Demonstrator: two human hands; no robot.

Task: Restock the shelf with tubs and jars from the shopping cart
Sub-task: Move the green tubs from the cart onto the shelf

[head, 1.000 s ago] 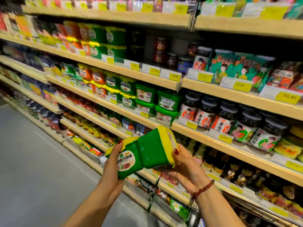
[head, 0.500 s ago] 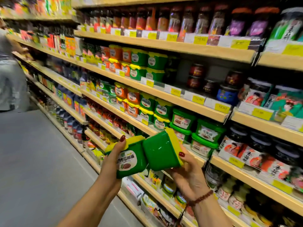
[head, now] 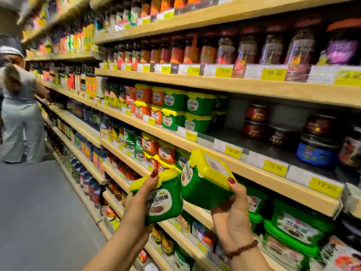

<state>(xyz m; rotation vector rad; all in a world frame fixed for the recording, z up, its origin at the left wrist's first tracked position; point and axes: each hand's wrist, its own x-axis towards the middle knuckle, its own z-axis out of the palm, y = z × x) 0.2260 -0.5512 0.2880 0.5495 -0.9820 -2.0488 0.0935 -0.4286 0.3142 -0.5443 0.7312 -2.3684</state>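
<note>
Low in the view, at about 6 o'clock, the person holds two green tubs with yellow lids in front of the shelving. The left hand (head: 140, 200) grips the left tub (head: 164, 202) from its near side, fingers wrapped round the body and the thumb pressed on the lid's edge. This tub is nearly upright and its white label faces the camera. The right hand (head: 232, 212) grips the right tub (head: 203, 184) from below, with the thumb hooked over the lid's rim. This tub is tipped, so its lid faces up towards 1 o'clock. It sits at 2 o'clock from the left tub, and their sides seem to touch. A beaded bracelet (head: 240, 249) circles the right wrist. Just beyond the right tub runs the wooden front edge of a shelf (head: 254, 173) with yellow price tags (head: 233, 151) clipped along it. That shelf has a bare dark stretch directly behind the tags. At 11 o'clock from the bare stretch, matching green tubs (head: 187, 110) are stacked two high beside orange tubs (head: 144, 100). At 3 o'clock from the bare stretch stand dark jars (head: 256, 122) and a blue tub (head: 312, 155). Far off at 9 o'clock, another person (head: 17, 114) in pale clothes stands on the grey floor (head: 39, 212), facing the shelves.
</note>
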